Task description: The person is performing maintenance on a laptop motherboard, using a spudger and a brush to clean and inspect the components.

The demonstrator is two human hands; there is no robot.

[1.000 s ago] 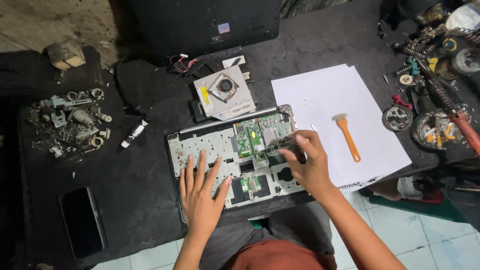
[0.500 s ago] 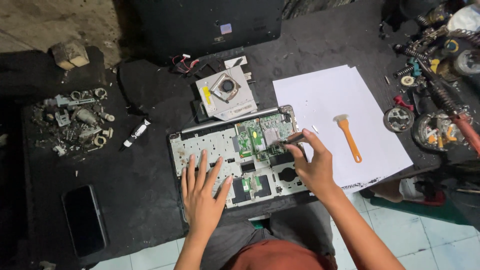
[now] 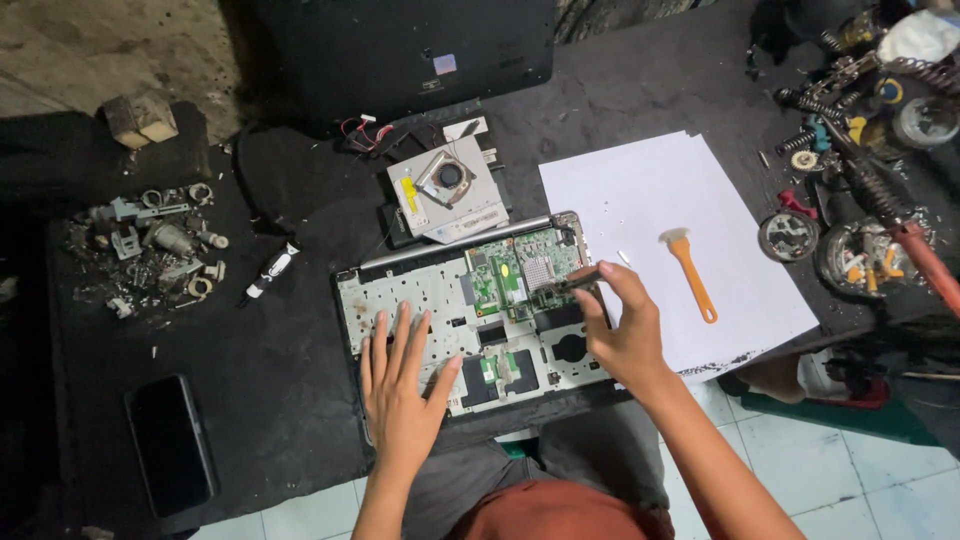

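Pinching screwdriver, right hand

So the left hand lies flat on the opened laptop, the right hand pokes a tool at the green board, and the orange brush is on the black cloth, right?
Not quite. The orange brush lies on the white paper, not the black cloth; the head view shows it. The rest holds: the left hand lies flat on the opened laptop, and the right hand holds a tool at the green board.

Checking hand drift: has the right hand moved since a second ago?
Yes. The right hand shifted slightly right, toward the white paper, tool tip at the green board's right edge.
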